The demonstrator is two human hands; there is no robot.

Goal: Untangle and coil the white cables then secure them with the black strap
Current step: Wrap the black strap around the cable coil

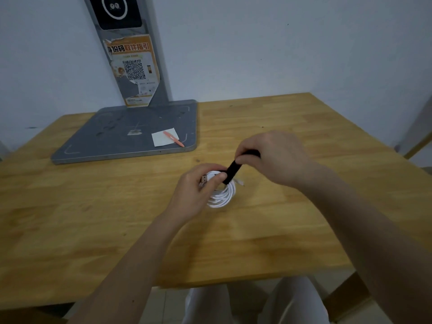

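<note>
A coil of white cable (pixel 223 195) is held just above the wooden table (pixel 292 206) near its middle. My left hand (pixel 198 190) grips the coil's upper left side, thumb across the loops, with a USB plug (pixel 204 178) sticking out by the fingers. A black strap (pixel 232 170) runs from the coil's top up and to the right. My right hand (pixel 275 155) pinches the strap's upper end and holds it taut. A small connector (pixel 239 182) pokes out to the right of the coil.
A grey stand base (pixel 112 141) with an upright post and orange QR poster (pixel 134 69) occupies the back left. On the base lie a white paper slip (pixel 161 139) and an orange pen (pixel 174 139). The table's front edge runs just above my knees.
</note>
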